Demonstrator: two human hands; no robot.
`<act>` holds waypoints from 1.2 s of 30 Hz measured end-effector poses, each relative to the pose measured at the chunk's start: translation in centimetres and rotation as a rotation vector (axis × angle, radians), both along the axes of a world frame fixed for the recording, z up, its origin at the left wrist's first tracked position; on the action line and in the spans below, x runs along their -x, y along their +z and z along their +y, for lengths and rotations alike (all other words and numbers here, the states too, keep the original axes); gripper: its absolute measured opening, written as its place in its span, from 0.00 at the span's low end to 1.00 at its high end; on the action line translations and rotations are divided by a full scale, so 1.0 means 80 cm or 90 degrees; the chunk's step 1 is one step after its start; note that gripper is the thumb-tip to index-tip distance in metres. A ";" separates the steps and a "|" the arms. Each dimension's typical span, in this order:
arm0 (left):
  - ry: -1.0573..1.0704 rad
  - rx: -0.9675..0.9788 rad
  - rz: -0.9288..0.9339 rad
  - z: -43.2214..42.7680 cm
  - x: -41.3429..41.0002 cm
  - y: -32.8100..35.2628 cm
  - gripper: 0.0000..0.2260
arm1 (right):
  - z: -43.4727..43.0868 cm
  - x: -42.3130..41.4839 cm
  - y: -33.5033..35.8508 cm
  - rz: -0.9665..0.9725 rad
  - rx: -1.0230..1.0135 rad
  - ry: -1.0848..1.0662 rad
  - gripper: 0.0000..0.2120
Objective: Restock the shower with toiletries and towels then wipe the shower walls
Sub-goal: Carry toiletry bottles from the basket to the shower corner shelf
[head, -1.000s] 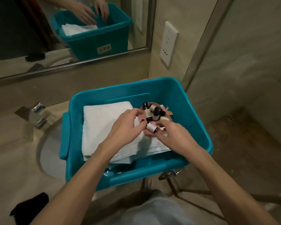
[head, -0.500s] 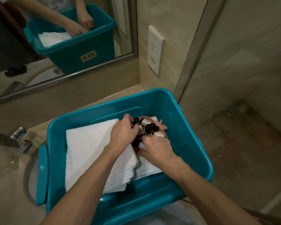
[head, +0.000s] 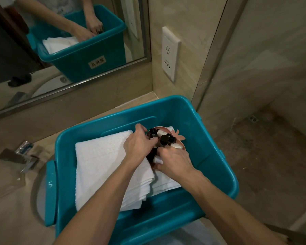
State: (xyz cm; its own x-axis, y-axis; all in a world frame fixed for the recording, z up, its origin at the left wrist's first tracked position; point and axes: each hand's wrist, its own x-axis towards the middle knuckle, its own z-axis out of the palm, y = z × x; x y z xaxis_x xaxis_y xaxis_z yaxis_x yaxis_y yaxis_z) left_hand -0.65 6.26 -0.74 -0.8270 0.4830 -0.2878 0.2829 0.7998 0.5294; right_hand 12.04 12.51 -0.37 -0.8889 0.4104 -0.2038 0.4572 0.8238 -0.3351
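Black-capped mini bottles (head: 164,139): left grip (head: 140,147) and right grip (head: 175,160) both curl round them, on a pink dish (head: 182,138) atop white towels (head: 102,161) in the teal bin (head: 224,165). Risks: too many taken at once, so one slips & rolls under the towels; dish tips on the soft stack; bin seems to overhang the tabletop (head: 7,200), so it could slide. Fingertips hidden by knuckles; bottle count & labels unreadable.

I see a tub (head: 207,137) on the worktop (head: 7,200), mirror (head: 42,50) behind it, tap (head: 23,156) to its left. Inside the tub, folded towels (head: 99,165) lie at left; a dish (head: 182,147) holding small bottles (head: 164,139) sits on them at right.
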 end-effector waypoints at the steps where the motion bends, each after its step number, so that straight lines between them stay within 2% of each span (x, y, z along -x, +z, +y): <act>1: 0.006 -0.012 -0.016 -0.001 0.000 0.001 0.20 | 0.000 -0.001 0.001 -0.002 0.001 0.002 0.13; 4: 0.038 -0.122 -0.104 -0.010 0.002 0.008 0.21 | 0.002 -0.005 0.006 0.003 0.005 -0.003 0.17; 6: 0.059 -0.220 -0.176 -0.021 0.005 0.018 0.17 | 0.002 -0.008 0.011 0.005 0.004 -0.013 0.17; 9: 0.076 -0.315 -0.207 -0.045 0.013 0.034 0.09 | 0.001 -0.012 0.021 0.011 -0.002 -0.038 0.14; 12: 0.138 -0.405 -0.242 -0.076 0.017 0.052 0.07 | 0.000 -0.017 0.037 0.007 0.048 -0.080 0.18; 14: 0.184 -0.456 -0.273 -0.097 0.016 0.065 0.07 | -0.002 -0.021 0.048 0.003 0.159 -0.126 0.17; 19: 0.274 -0.542 -0.366 -0.149 0.004 0.081 0.10 | -0.026 -0.038 0.072 0.093 0.526 -0.200 0.06; 22: 0.298 -0.592 -0.396 -0.176 -0.007 0.087 0.09 | -0.055 -0.048 0.089 0.193 0.642 -0.247 0.10; 26: 0.230 -0.573 -0.411 -0.205 -0.018 0.097 0.12 | -0.096 -0.061 0.101 0.311 0.736 -0.305 0.16; 31: 0.097 -0.544 -0.436 -0.230 -0.031 0.109 0.12 | -0.151 -0.090 0.105 0.430 0.809 -0.390 0.12; 36: -0.080 -0.499 -0.458 -0.224 -0.064 0.129 0.10 | -0.186 -0.141 0.117 0.507 0.780 -0.481 0.09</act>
